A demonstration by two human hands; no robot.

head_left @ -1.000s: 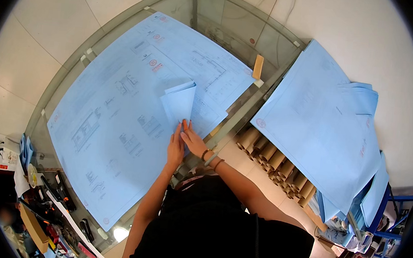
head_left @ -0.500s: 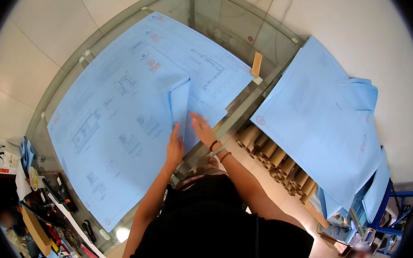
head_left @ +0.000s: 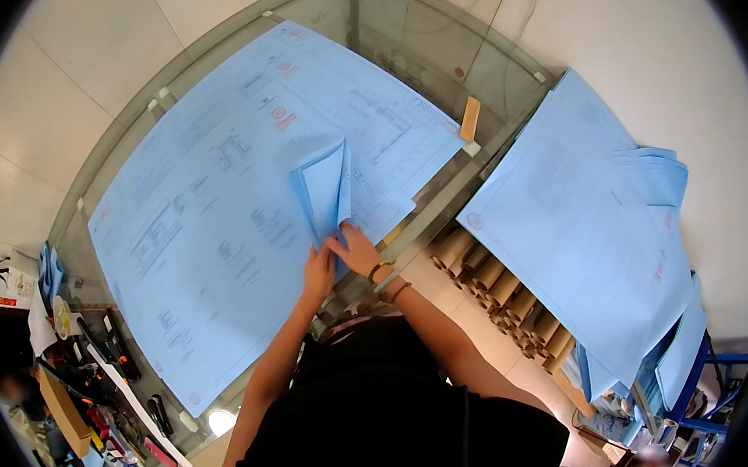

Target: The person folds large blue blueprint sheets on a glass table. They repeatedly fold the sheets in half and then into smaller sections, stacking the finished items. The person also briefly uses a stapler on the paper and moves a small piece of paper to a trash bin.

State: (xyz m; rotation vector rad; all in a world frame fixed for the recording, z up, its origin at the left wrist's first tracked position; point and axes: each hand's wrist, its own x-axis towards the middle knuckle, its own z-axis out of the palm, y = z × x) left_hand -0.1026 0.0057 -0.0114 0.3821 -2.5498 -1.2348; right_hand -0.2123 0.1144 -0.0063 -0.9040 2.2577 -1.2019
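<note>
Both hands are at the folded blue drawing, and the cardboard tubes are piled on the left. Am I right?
No: the head view shows the cardboard tubes piled on the right. The left hand and right hand are at the folded blue drawing.

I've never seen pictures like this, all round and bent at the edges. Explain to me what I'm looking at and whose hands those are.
There's no robot: a camera on a person's head looks down, and its wide lens bends straight lines. The bare left hand and right hand are that person's own. They meet at the lower end of some folded blue paper; whether they grip or just press is hard to tell. Printed blue sheets lie around it on a glass table. To the right are more sheets above cardboard tubes.
</note>
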